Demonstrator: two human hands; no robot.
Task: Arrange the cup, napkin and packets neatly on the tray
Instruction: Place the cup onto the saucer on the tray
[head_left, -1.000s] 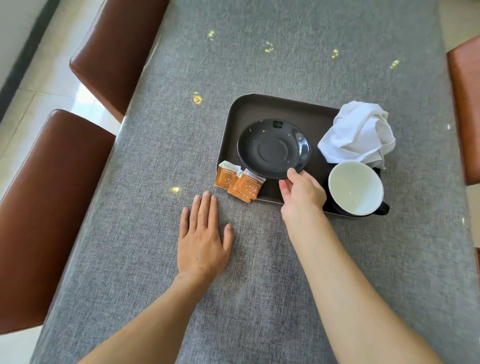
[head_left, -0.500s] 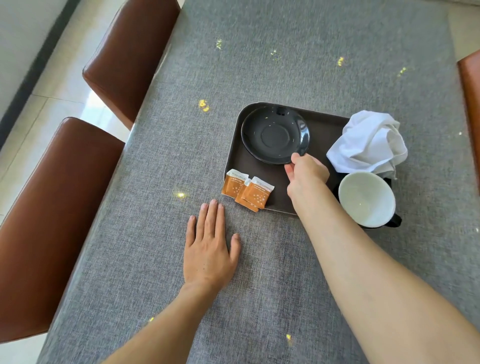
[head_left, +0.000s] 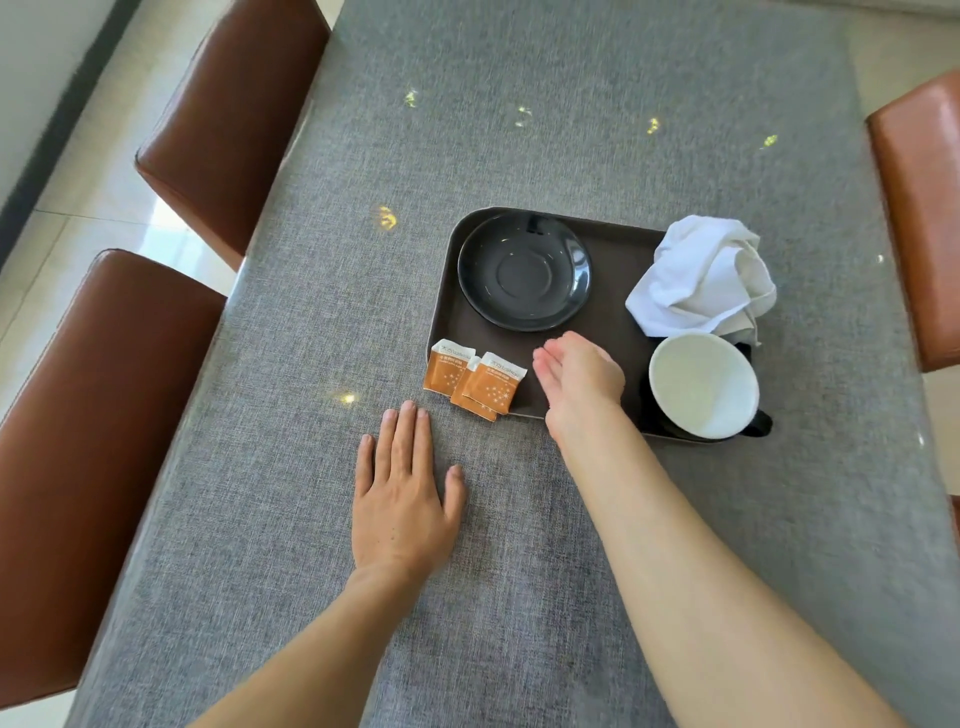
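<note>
A dark brown tray (head_left: 613, 249) lies on the grey tablecloth. A black saucer (head_left: 523, 271) sits in its far left corner. A crumpled white napkin (head_left: 701, 283) rests on the tray's far right edge. The cup (head_left: 701, 384), white inside and black outside, stands at the near right corner. Orange packets (head_left: 475, 379) overlap the tray's near left edge. My right hand (head_left: 579, 379) hovers over the tray between packets and cup, fingers loosely apart, holding nothing. My left hand (head_left: 402, 493) lies flat on the cloth below the packets.
Two brown leather chairs (head_left: 104, 405) stand along the table's left side, another (head_left: 919, 218) at the right. The grey table (head_left: 571, 104) stretches far beyond the tray.
My right hand has let go of the saucer, which now sits in the tray's far left corner, and has drawn back toward the near edge. The left hand has stayed flat.
</note>
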